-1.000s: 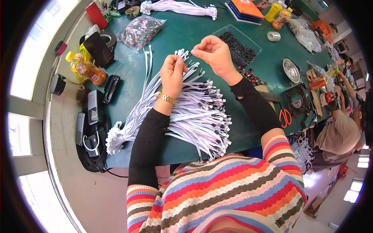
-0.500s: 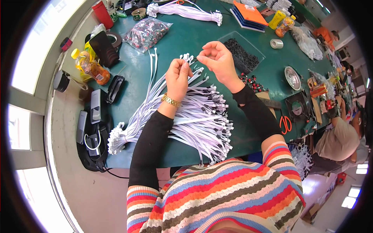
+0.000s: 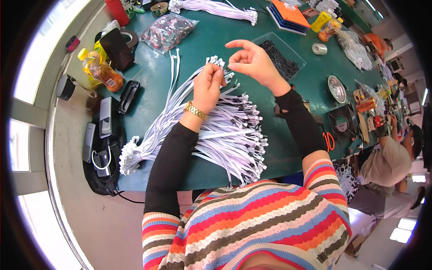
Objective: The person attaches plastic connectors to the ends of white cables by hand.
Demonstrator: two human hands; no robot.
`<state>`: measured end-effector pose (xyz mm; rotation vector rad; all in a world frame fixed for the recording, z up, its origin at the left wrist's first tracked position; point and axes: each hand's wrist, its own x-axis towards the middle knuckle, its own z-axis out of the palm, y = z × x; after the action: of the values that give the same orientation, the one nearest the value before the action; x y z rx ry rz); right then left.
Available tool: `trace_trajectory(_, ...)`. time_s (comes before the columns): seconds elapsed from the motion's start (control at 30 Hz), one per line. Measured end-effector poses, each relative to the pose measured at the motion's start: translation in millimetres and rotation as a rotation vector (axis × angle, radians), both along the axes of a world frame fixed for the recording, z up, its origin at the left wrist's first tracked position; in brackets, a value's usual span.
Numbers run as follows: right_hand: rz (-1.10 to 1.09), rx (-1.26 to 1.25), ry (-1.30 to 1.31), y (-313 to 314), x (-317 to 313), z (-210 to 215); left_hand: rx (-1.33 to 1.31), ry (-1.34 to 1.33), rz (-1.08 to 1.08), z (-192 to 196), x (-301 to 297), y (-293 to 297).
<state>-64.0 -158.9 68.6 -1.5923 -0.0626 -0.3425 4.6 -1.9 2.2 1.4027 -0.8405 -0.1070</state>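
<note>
A large bundle of flat white cables (image 3: 216, 139) with small connectors fans out on the green table, its tied end at the left. My left hand (image 3: 209, 87) is closed in a pinch over the far part of the bundle, on a white cable mostly hidden by the fingers. White connector ends (image 3: 215, 60) show just beyond it. Right of it, my right hand (image 3: 254, 63) is raised with index finger and thumb apart and the other fingers loosely curled; nothing shows in it. Beside this hand stands a clear tray (image 3: 279, 58) of small black parts.
A bag of small red and black parts (image 3: 168, 32) and another white cable bundle (image 3: 220, 11) lie at the back. Bottles (image 3: 101, 72) and a phone (image 3: 117, 49) stand left. At right are a metal bowl (image 3: 336, 89), orange-handled scissors (image 3: 328, 140) and a seated person (image 3: 387, 162).
My right hand has opened and drawn slightly away from my left fingertips, its index finger now stretched out. My left hand keeps its pinch. The whole view has shifted slightly.
</note>
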Motion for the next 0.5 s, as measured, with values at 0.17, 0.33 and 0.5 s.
trace_trajectory(0.17,0.144,-0.281,0.2,-12.3,3.9,7.6,0.07,-0.049,0.03,-0.8,1.8,0.8)
trace_trajectory(0.33,0.095,-0.178,0.311,-8.2,0.7,7.8,0.033,0.044,0.024,2.0,-2.4,1.4)
trace_trajectory(0.5,0.146,-0.123,0.368,-6.6,2.9,-3.6,0.031,-0.032,0.051,-1.7,0.6,1.2)
